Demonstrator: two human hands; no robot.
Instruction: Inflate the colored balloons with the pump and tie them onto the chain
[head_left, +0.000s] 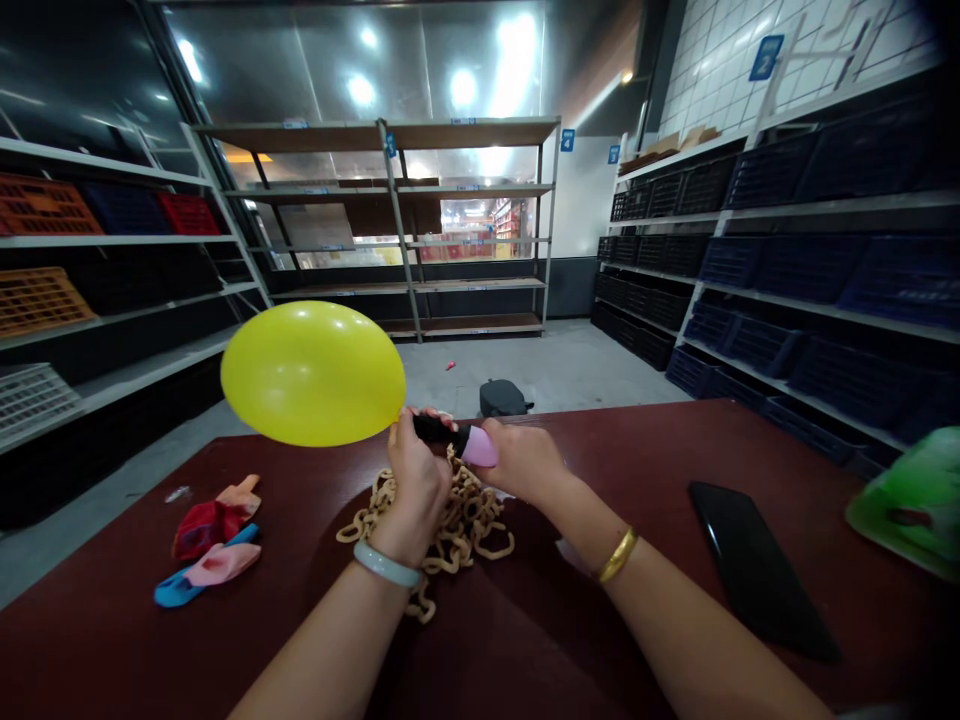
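A yellow balloon [315, 373], blown up large, stretches out to the left above the table. My left hand [417, 465] is closed around its neck and the black end of a balloon pump [435, 430]. On the pump's lilac part [480, 447], my right hand [525, 460] is closed, covering the far end. Beneath both hands lies a heap of tan chain links [465, 530]. Limp balloons, a red one [206, 528], a pink one [223, 566] and a blue one [176, 588], rest on the left of the table.
A black phone-like slab [761, 570] lies on the dark red table [600, 640], with a green bag or pack [911, 505] at its right edge. Beyond stand a dark grey bag [504, 398] on the floor, metal shelves [480, 285] and racks of dark blue crates [847, 385].
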